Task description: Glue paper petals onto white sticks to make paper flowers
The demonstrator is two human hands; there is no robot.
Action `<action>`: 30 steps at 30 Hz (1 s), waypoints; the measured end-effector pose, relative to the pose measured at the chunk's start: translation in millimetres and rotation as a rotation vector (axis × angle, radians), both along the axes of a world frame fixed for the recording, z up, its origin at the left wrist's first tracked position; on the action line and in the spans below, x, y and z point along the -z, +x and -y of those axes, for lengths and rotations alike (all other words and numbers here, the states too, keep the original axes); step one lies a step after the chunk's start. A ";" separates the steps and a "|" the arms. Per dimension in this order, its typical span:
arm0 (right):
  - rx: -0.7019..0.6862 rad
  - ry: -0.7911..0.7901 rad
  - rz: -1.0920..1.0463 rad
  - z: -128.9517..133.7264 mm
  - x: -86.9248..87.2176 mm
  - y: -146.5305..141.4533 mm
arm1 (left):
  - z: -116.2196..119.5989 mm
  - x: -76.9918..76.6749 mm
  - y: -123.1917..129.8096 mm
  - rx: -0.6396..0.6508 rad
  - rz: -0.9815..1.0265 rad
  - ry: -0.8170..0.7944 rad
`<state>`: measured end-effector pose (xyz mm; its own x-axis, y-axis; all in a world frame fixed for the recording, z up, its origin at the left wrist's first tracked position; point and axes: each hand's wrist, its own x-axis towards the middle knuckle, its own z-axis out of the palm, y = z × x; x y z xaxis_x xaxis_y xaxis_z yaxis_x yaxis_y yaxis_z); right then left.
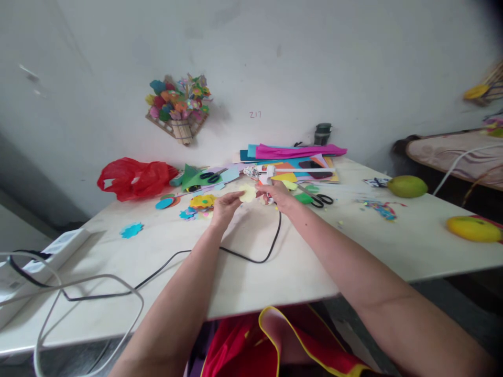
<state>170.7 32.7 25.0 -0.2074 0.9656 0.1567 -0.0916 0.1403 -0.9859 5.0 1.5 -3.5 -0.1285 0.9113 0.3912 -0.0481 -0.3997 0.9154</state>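
My left hand [228,207] pinches a pale yellow flower-shaped cutout [248,193] at its left edge, over the middle of the table. Close to the cutout's right side, my right hand [280,196] is closed around what looks like a glue gun [271,170], mostly hidden by the fingers. A long white stick [304,169] shows to the right of it, and a black cord [280,230] hangs below the hand. Left of my left hand lie yellow flower cutouts [202,201] and small blue cutouts [187,213]. Black-handled scissors [322,200] rest right of my right hand.
Coloured sheets [291,152], a phone [315,169] and a dark cup [323,134] are at the back. A red plastic bag [135,178] and second scissors [212,176] lie left. Mangoes [407,186] sit right. The cord crosses toward a power strip [63,248].
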 end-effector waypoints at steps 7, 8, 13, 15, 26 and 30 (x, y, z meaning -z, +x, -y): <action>0.031 0.046 -0.008 -0.7 2.2 -4.5 | 0.4 0.6 0.3 0.044 -0.014 -0.044; 0.039 0.064 -0.004 -0.9 2.4 -4.9 | 0.8 -0.2 0.3 0.073 0.026 -0.050; 0.079 0.111 0.067 -1.8 3.0 -5.5 | 0.7 -4.7 -2.0 0.149 0.273 -0.150; 0.097 0.121 0.081 -3.0 4.4 -6.0 | 0.7 -5.0 -3.1 0.156 0.286 -0.207; 0.096 0.149 0.035 -3.5 5.8 -7.5 | 1.9 -0.5 -4.6 0.160 0.188 -0.142; 0.030 0.123 -0.006 -3.6 1.8 0.6 | 1.0 -1.0 -7.1 0.135 0.230 -0.111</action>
